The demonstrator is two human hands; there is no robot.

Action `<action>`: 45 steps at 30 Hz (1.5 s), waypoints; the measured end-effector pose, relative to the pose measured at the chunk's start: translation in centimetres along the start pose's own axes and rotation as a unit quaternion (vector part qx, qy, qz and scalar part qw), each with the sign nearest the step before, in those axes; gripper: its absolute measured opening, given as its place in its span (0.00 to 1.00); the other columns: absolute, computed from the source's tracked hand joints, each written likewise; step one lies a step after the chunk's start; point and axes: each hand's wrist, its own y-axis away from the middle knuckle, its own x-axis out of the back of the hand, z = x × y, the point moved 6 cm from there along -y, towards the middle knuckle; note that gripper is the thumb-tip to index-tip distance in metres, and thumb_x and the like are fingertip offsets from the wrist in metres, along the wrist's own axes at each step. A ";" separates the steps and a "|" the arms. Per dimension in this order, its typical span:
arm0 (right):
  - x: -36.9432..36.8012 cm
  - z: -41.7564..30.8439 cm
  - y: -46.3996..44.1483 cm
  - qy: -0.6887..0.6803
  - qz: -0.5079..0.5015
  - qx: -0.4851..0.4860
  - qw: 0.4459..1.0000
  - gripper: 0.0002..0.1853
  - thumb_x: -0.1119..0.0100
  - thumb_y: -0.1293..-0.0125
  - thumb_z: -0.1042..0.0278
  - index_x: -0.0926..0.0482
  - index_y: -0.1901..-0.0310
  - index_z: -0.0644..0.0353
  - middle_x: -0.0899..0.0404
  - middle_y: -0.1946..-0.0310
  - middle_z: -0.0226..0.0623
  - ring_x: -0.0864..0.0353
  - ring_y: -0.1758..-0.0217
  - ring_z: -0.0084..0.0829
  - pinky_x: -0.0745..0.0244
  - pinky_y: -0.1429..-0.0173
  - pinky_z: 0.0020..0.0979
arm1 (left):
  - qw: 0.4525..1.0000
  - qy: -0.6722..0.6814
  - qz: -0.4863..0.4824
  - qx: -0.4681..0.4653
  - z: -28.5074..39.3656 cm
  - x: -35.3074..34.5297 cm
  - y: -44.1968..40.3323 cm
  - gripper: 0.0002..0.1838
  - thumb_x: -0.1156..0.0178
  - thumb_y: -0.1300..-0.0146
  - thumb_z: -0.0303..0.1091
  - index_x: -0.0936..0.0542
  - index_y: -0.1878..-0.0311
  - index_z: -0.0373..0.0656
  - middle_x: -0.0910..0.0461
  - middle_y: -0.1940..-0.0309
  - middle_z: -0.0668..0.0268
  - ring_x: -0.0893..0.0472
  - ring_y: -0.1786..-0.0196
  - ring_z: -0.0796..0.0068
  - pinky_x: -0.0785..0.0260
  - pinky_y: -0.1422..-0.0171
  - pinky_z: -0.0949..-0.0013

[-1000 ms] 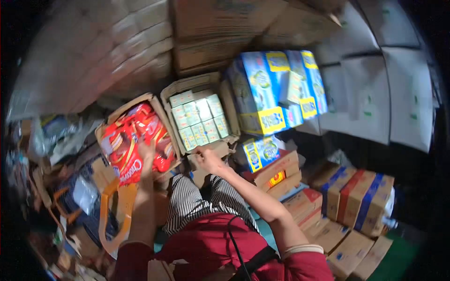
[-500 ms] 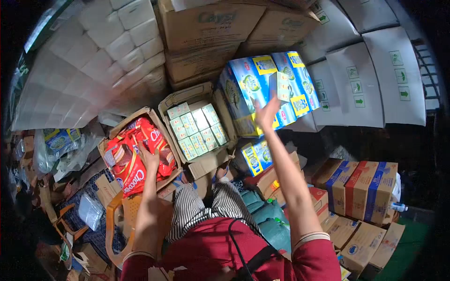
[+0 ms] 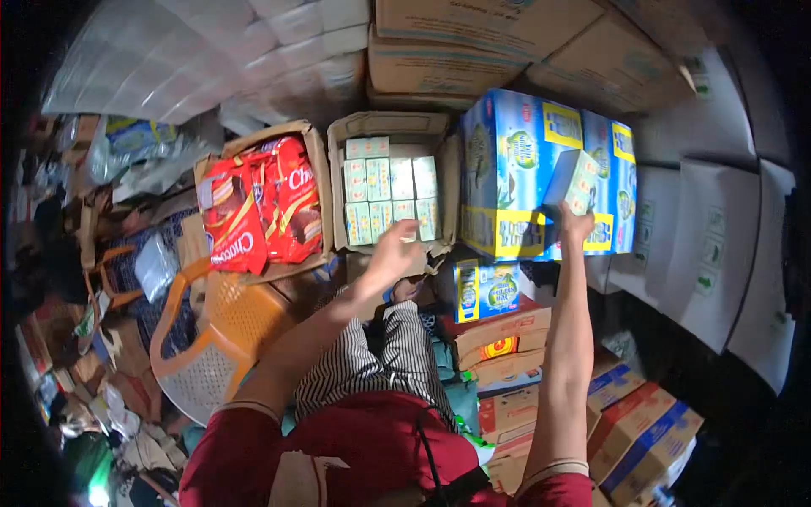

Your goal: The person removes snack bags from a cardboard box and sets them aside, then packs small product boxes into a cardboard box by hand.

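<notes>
My right hand (image 3: 575, 223) is closed on the near end of a small pale green box (image 3: 583, 188), which lies on a large blue carton pack (image 3: 505, 139) with yellow labels. My left hand (image 3: 394, 252) hangs with fingers apart over the front edge of an open cardboard box (image 3: 336, 137). Rows of small pale green boxes (image 3: 378, 177) fill most of that box. Left of it, another open cardboard box (image 3: 317, 156) holds red Choco packets (image 3: 291, 198).
An orange plastic chair (image 3: 232, 313) stands at the lower left. Brown cartons (image 3: 473, 63) are stacked behind, white cartons (image 3: 714, 241) at the right. Taped brown boxes (image 3: 638, 439) and a smaller blue pack (image 3: 487, 290) are at the lower right.
My left hand has moved from the red packets to the pale green boxes. My right hand has gone from the front flap to the small box on the blue pack. The view has turned.
</notes>
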 end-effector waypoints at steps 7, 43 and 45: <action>3.9 -5.3 10.8 -0.314 -0.250 -0.128 0.907 0.31 0.35 0.54 0.65 0.36 0.51 0.73 0.27 0.64 0.38 0.28 0.67 0.28 0.31 0.60 0.26 | 0.978 0.186 -0.079 0.050 6.0 -5.4 -0.7 0.30 0.41 0.44 0.36 0.42 0.40 0.42 0.32 0.50 0.55 0.28 0.49 0.66 0.32 0.49 0.65; -3.8 -13.6 27.7 -0.143 -0.527 0.159 0.823 0.15 0.47 0.43 0.74 0.30 0.52 0.63 0.26 0.58 0.40 0.23 0.61 0.29 0.28 0.59 0.26 | 0.942 0.149 0.141 0.267 -13.6 4.4 -6.3 0.32 0.42 0.53 0.29 0.38 0.40 0.43 0.35 0.45 0.51 0.34 0.43 0.58 0.40 0.40 0.65; -3.7 -15.6 28.2 -0.188 -0.523 0.149 0.818 0.15 0.47 0.43 0.73 0.30 0.52 0.63 0.26 0.59 0.40 0.23 0.61 0.29 0.28 0.60 0.27 | 0.970 0.031 0.198 0.141 -8.1 9.6 -5.1 0.31 0.42 0.54 0.28 0.37 0.42 0.43 0.33 0.48 0.50 0.33 0.45 0.57 0.40 0.41 0.63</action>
